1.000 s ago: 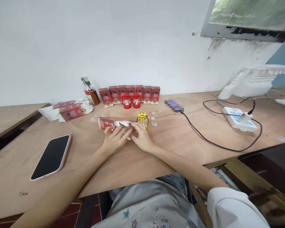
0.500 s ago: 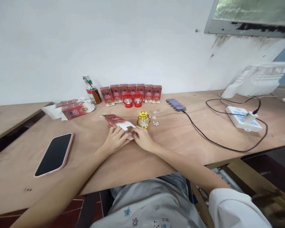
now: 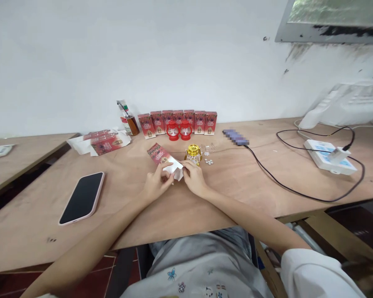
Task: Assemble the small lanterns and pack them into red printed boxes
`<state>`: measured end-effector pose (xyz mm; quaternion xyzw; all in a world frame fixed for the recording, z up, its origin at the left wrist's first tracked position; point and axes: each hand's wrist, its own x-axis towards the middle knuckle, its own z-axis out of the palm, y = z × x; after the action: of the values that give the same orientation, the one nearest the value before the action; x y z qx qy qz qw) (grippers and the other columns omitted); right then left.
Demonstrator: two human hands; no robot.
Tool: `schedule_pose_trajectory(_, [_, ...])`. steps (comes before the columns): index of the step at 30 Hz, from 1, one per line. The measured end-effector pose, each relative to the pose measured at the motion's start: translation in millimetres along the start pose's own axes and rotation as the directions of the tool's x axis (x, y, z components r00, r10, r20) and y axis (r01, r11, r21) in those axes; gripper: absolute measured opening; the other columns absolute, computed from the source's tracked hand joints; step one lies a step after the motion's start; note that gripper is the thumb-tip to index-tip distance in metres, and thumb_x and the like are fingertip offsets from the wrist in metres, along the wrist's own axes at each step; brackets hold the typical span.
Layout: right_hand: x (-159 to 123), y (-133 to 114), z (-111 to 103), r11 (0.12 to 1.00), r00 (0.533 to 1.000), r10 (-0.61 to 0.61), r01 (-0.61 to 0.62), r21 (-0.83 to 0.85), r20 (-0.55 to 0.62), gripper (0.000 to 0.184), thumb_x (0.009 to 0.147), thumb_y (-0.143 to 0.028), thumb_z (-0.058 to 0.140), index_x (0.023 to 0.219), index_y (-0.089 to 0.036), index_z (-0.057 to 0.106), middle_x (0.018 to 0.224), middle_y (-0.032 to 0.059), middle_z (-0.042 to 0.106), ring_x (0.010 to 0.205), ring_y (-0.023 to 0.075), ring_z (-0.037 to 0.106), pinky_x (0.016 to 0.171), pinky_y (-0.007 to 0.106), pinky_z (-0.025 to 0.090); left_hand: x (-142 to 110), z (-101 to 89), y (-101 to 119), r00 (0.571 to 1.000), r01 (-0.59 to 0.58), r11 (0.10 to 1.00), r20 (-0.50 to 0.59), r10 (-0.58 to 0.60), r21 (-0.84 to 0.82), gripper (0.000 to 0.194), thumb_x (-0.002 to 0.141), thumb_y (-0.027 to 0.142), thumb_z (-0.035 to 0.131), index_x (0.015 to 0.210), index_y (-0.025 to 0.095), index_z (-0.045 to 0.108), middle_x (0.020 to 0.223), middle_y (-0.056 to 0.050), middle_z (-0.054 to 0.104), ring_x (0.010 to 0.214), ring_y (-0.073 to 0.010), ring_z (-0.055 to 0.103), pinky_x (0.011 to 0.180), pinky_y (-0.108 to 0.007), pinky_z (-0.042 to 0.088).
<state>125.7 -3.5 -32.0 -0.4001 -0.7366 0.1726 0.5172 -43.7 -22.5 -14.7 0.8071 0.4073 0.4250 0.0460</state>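
Note:
Between my hands is a red printed carton (image 3: 160,155) with its white end flaps standing open toward me. My left hand (image 3: 156,182) pinches the near end of the carton from the left. The fingers of my right hand (image 3: 194,178) are closed on the flaps at its right side. Just beyond my right hand stands a gold lantern (image 3: 193,153), its lower part partly hidden by that hand. Small white round pieces (image 3: 208,162) lie to the right of the lantern. Two red lanterns (image 3: 179,131) stand farther back, before a row of several upright red cartons (image 3: 200,122).
Flat unfolded cartons (image 3: 107,142) lie at the back left beside a bottle (image 3: 129,124). A phone (image 3: 82,198) lies at front left. Another phone (image 3: 234,136) is on a black cable (image 3: 276,182) leading to a white power strip (image 3: 329,157) on the right.
The carton has turned, so its printed front shows more and its flaps stand wider. My left fingers have shifted into a pinch. The whole view has swung slightly left.

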Motion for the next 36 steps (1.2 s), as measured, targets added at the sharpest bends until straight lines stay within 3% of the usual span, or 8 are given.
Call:
schedule_pose_trajectory(5, [-4, -8, 0, 0.999, 0.999, -0.036, 0.037, 0.009, -0.026, 0.018, 0.087, -0.021, 0.051, 0.098, -0.019, 0.066, 0.107, 0.0086, 0.066, 0.103, 0.0187, 0.061, 0.094, 0.035, 0.047, 4, 2.4, -5, 0.969, 0.238, 0.962, 0.105, -0.224, -0.136, 0.026, 0.086, 0.035, 0.051, 0.106, 0.02, 0.049, 0.056, 0.007, 0.061, 0.048, -0.0102, 0.06, 0.055, -0.02, 0.048])
schedule_pose_trajectory(9, [-7, -13, 1, 0.998, 0.998, -0.059, 0.06, 0.024, -0.038, 0.021, 0.085, -0.027, 0.058, 0.102, -0.017, 0.063, 0.109, 0.0106, 0.064, 0.104, 0.02, 0.061, 0.092, 0.035, 0.049, 4, 2.5, -8, 0.966, 0.256, 0.96, 0.065, -0.25, -0.118, 0.025, 0.086, 0.037, 0.052, 0.104, 0.02, 0.051, 0.056, 0.008, 0.059, 0.048, -0.0098, 0.059, 0.053, -0.019, 0.045])
schedule_pose_trajectory(12, [-7, -16, 2, 0.998, 0.997, -0.053, 0.054, 0.021, -0.054, 0.031, 0.078, -0.026, 0.063, 0.108, -0.018, 0.059, 0.112, 0.0105, 0.06, 0.108, 0.0215, 0.058, 0.093, 0.036, 0.05, 4, 1.1, -13, 0.987, 0.158, 0.984, -0.056, -0.153, 0.079, 0.02, 0.086, 0.032, 0.053, 0.101, 0.02, 0.058, 0.056, 0.007, 0.06, 0.048, -0.0081, 0.055, 0.052, -0.018, 0.041])
schedule_pose_trajectory(15, [-7, -15, 1, 1.0, 0.999, -0.015, 0.015, 0.005, -0.046, 0.043, 0.074, -0.013, 0.058, 0.115, -0.018, 0.053, 0.119, 0.0115, 0.054, 0.114, 0.0232, 0.054, 0.094, 0.039, 0.049, 6, -3.3, -20, 0.993, -0.014, 0.965, -0.111, 0.045, 0.262, 0.018, 0.086, 0.027, 0.053, 0.096, 0.02, 0.066, 0.061, 0.003, 0.063, 0.052, -0.0088, 0.053, 0.054, -0.02, 0.04])
schedule_pose_trajectory(22, [-5, -3, 0, 0.998, 0.998, -0.065, 0.065, -0.003, -0.011, 0.06, 0.064, 0.004, 0.039, 0.119, -0.017, 0.051, 0.123, 0.0118, 0.051, 0.121, 0.0222, 0.048, 0.105, 0.041, 0.041, 18, -20.9, -31, 0.937, -0.338, 0.85, 0.064, 0.342, 0.403, 0.023, 0.084, 0.029, 0.055, 0.1, 0.021, 0.069, 0.094, -0.008, 0.066, 0.082, -0.0197, 0.055, 0.073, -0.033, 0.043])
schedule_pose_trajectory(27, [-3, 0, -3, 0.992, 0.991, -0.122, 0.122, 0.01, 0.047, 0.065, 0.064, 0.006, 0.036, 0.119, -0.024, 0.055, 0.123, 0.0067, 0.053, 0.121, 0.0196, 0.05, 0.105, 0.04, 0.041, 22, -32.4, -38, 0.881, -0.471, 0.793, 0.241, 0.406, 0.387, 0.031, 0.082, 0.037, 0.058, 0.11, 0.025, 0.065, 0.124, -0.011, 0.057, 0.112, -0.0273, 0.053, 0.089, -0.041, 0.041])
schedule_pose_trajectory(31, [-3, -2, -5, 0.981, 0.976, -0.194, 0.19, 0.048, 0.1, 0.067, 0.065, 0.008, 0.035, 0.118, -0.027, 0.058, 0.122, 0.0045, 0.054, 0.119, 0.018, 0.051, 0.105, 0.039, 0.042, 21, -28.9, -47, 0.835, -0.547, 0.727, 0.328, 0.442, 0.415, 0.037, 0.083, 0.043, 0.058, 0.115, 0.025, 0.062, 0.135, -0.013, 0.051, 0.124, -0.0289, 0.047, 0.101, -0.046, 0.037])
schedule_pose_trajectory(36, [-6, -9, -8, 0.985, 0.983, -0.168, 0.163, 0.061, 0.076, 0.052, 0.076, 0.001, 0.039, 0.112, -0.028, 0.063, 0.124, 0.0065, 0.049, 0.112, 0.0192, 0.053, 0.095, 0.038, 0.048, 19, -20.7, -56, 0.846, -0.53, 0.728, 0.325, 0.423, 0.435, 0.031, 0.086, 0.039, 0.055, 0.113, 0.027, 0.063, 0.136, -0.012, 0.052, 0.123, -0.0263, 0.05, 0.101, -0.044, 0.04])
